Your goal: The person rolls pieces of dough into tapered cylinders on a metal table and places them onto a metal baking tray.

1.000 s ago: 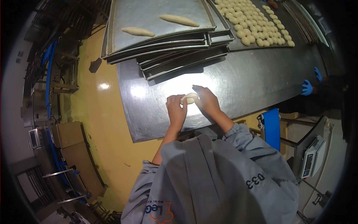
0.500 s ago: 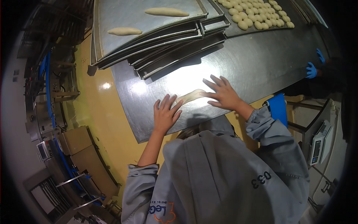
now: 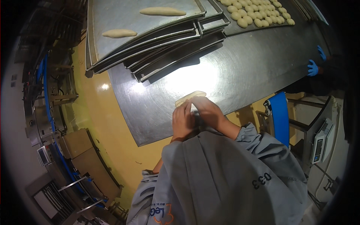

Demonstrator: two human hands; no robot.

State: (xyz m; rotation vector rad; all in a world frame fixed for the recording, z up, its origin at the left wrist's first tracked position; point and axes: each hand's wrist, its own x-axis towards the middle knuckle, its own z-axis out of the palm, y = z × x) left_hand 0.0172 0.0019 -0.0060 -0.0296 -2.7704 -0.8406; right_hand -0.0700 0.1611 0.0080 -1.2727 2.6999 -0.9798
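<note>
A short roll of pale dough lies on the steel table, with a fold line along its length. My left hand has its fingers pressed together at the dough's near edge. Against it, my right hand is closed, its fingertips meeting the left ones at the middle of the dough. My fingers cover part of the near side, and my thumbs are hard to make out.
Stacked metal trays stand at the table's far left, two long dough pieces on top. Many dough balls fill a dark tray at the far right. Another person's blue-gloved hand rests by the right edge. A blue belt stands nearby.
My hands were spread apart at the two ends of a flat, stretched dough strip. They have come together at its near middle, and the dough is now folded into a thicker, shorter roll.
</note>
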